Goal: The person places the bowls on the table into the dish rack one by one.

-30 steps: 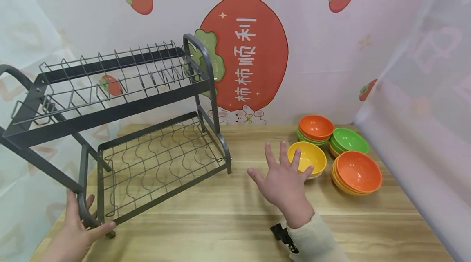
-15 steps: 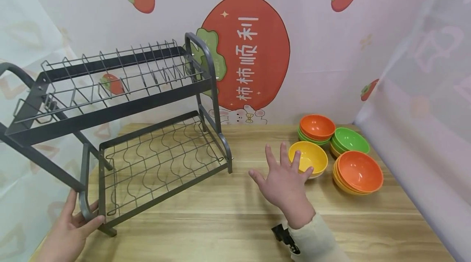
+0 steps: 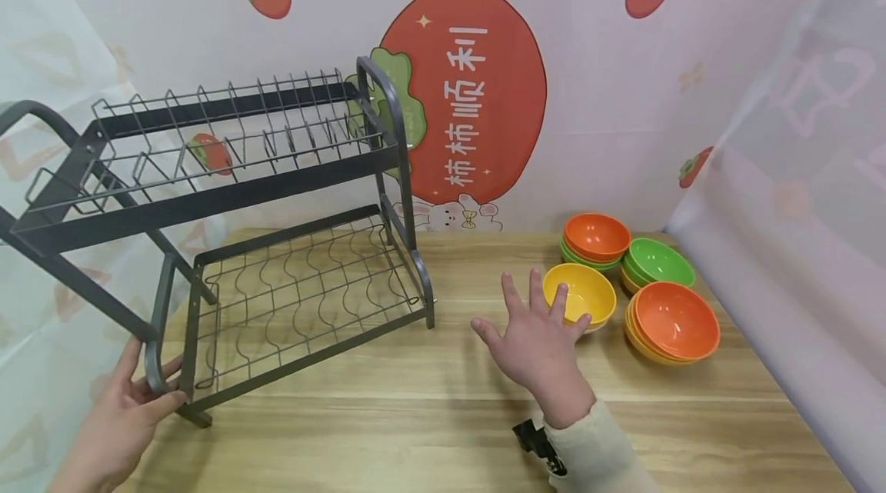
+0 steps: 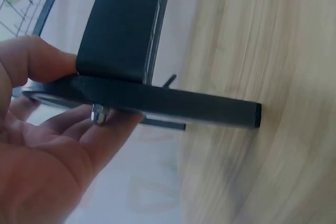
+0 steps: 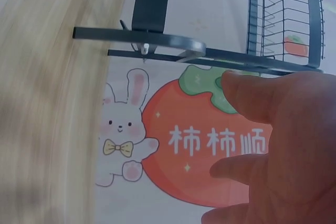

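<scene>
A dark grey two-tier dish rack [image 3: 228, 197] of metal bars and wire stands at an angle on the left of the table. My left hand [image 3: 118, 420] grips its near left lower corner, thumb in front and fingers behind the curved leg. Close up in the left wrist view, the thumb and fingers [image 4: 113, 135] lie on opposite sides of the leg, beside a shiny nut [image 4: 98, 114]. My right hand [image 3: 538, 347] is spread palm down, holding nothing. In the head view its fingertips overlap a yellow bowl [image 3: 584, 293].
Several stacked bowls stand at the back right: an orange bowl [image 3: 597, 235] on green ones, a green bowl [image 3: 657, 262], and another orange bowl [image 3: 677, 318] on yellow ones. Patterned cloth [image 3: 588, 93] hangs behind the wooden table [image 3: 429, 431] and at both sides.
The rack's near left corner has shifted slightly away from me, with my left hand on it. My right hand stays nearly in place, fingers still spread.
</scene>
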`<state>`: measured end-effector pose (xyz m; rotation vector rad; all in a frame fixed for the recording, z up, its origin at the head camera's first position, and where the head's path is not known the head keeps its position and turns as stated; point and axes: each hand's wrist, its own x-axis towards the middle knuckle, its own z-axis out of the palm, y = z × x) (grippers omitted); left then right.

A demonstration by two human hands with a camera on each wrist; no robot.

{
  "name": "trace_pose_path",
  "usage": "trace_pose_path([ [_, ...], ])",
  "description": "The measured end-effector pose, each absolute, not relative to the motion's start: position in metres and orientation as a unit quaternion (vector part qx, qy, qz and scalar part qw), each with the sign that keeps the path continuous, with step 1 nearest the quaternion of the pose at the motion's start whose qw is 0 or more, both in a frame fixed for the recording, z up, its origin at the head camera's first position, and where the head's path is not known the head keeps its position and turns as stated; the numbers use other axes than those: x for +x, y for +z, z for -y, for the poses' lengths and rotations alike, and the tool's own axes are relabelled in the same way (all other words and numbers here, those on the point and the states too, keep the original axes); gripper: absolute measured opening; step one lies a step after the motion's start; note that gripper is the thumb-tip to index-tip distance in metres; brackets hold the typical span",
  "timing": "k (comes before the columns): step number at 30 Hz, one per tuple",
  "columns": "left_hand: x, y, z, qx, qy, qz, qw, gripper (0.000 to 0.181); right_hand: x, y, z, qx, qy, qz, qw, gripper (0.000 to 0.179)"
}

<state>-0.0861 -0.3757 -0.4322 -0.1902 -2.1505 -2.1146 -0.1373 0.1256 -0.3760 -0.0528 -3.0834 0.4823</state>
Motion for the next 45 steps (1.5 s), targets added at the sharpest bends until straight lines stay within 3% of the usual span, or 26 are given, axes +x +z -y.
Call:
trace_pose_path([
  [18, -0.116, -0.418, 0.408, -0.085, -0.531, 0.843, 0.005, 0.108, -0.136, -0.373, -0.127, -0.020, 0.158, 0.987, 0.005, 0.090],
  [26, -0.143, -0.417, 0.391, -0.124, -0.572, 0.810, -0.020, 0.108, -0.134, -0.372, -0.132, -0.020, 0.160, 0.987, 0.012, 0.091],
  [45, -0.177, -0.407, 0.323, -0.099, -0.585, 0.803, -0.063, 0.107, -0.135, -0.370, -0.149, -0.032, 0.173, 0.984, 0.014, 0.089],
])
